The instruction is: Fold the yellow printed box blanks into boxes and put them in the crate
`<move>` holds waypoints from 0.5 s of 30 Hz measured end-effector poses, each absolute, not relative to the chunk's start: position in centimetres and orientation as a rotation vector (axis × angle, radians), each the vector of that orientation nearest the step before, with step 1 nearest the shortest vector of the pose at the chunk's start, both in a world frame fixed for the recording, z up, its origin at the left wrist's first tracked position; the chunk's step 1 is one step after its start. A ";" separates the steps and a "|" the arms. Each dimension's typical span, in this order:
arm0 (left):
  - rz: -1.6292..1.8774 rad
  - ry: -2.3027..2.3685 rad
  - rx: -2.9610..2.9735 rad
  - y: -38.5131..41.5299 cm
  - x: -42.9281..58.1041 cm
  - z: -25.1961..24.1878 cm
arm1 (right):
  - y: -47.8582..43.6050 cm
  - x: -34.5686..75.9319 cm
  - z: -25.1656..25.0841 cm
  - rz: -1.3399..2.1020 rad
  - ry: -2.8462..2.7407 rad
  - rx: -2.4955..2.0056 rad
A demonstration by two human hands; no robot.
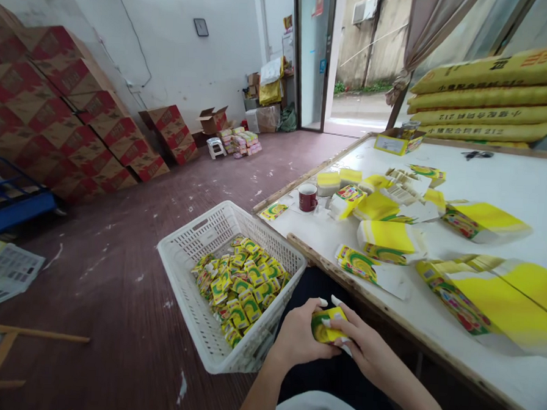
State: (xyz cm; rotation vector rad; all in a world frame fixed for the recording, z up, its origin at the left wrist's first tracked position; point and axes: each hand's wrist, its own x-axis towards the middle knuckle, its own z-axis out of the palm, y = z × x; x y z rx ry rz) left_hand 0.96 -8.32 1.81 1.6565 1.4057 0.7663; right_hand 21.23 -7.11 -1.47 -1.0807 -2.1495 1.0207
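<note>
Over my lap, my left hand (298,332) and my right hand (360,338) close together around a small yellow-and-green packet (329,324). Fingers of both hands wrap its sides, partly hiding it; I cannot tell whether it is one packet or several pressed together. Left of my legs stands a white slotted plastic basket (177,262), with a heap of similar yellow-green packets (246,283) inside. To the right, flat printed yellow cartons (391,239) lie in stacks on the white table (437,317). One printed carton piece (356,262) rests near the table's wooden edge.
A dark red mug (307,197) stands near the table's left edge. Yellow sacks (484,106) are piled behind the table. Red-brown cardboard boxes (53,108) line the left wall. A blue trolley (16,207) and another white basket (10,274) are on the floor at far left.
</note>
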 end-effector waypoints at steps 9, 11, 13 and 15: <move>1.127 1.320 1.350 -8.4 2.2 1.3 | -7.0 20.1 -1.8 1.072 -1.723 -1.158; 1.486 1.186 0.904 -7.6 1.9 1.1 | -5.3 20.6 -2.6 1.034 -1.619 -1.188; 1.738 1.047 0.376 -6.7 1.4 1.2 | -2.6 21.8 -3.1 0.869 -1.657 -1.346; 1.756 0.972 -0.016 -6.0 1.0 1.5 | 0.5 23.4 -3.3 0.553 -1.759 -1.690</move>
